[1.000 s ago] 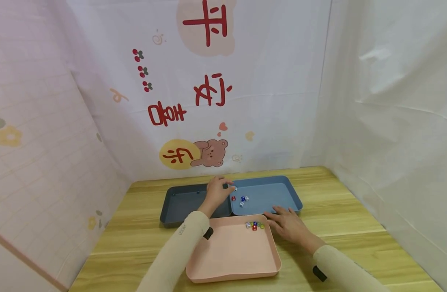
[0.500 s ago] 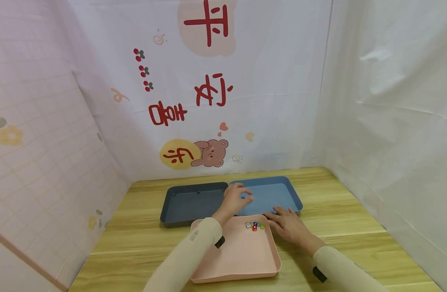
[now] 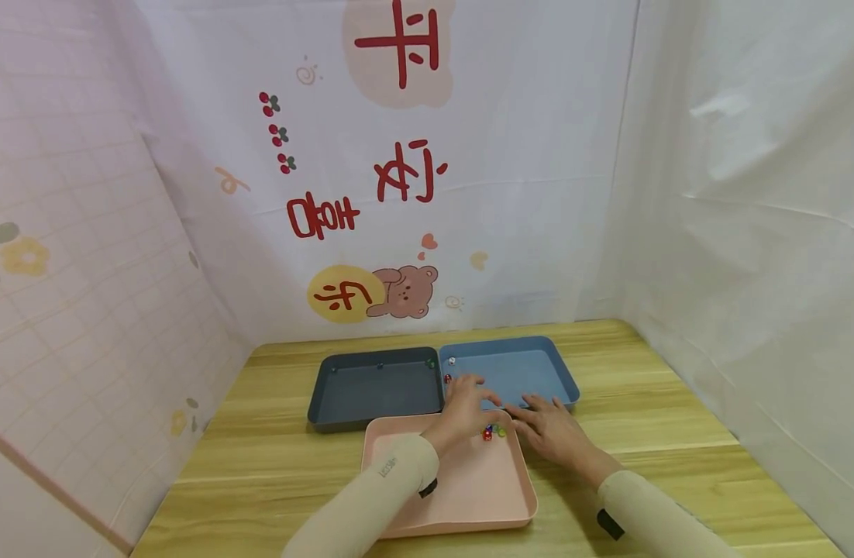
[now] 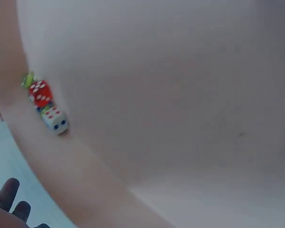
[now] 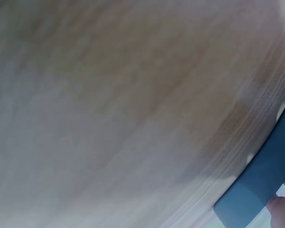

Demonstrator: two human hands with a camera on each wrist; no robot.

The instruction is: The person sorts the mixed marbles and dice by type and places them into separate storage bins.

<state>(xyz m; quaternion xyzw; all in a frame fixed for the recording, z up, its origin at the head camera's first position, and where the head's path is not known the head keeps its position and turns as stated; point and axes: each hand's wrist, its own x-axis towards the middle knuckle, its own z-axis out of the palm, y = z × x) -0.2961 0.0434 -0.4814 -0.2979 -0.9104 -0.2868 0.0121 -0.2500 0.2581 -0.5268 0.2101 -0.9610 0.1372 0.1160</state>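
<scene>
My left hand [image 3: 466, 412] reaches over the back right part of the pink tray [image 3: 462, 496], thumb and index finger spread apart with nothing seen between them. Just beyond its fingertips lie a red die [image 3: 487, 435] and a yellow-green die [image 3: 501, 432]. The left wrist view shows this small cluster along the tray wall, including a white die [image 4: 56, 121] with red and blue dots. My right hand [image 3: 556, 435] has its fingers extended at the front rim of the blue tray [image 3: 563, 372], its thumb side beside the pink tray's back right corner.
A dark grey tray [image 3: 371, 399] stands left of the blue one, with a green die [image 3: 430, 363] and a blue die [image 3: 380, 366] inside. At the blue tray's left side lie a white die [image 3: 452, 361] and a red die [image 3: 448, 378]. Wooden tabletop [image 3: 664, 418] surrounds the trays.
My left hand has moved from the dark tray's right edge, across the blue tray's left part, to the pink tray. The green die in the dark tray's corner now shows. My right hand stays put.
</scene>
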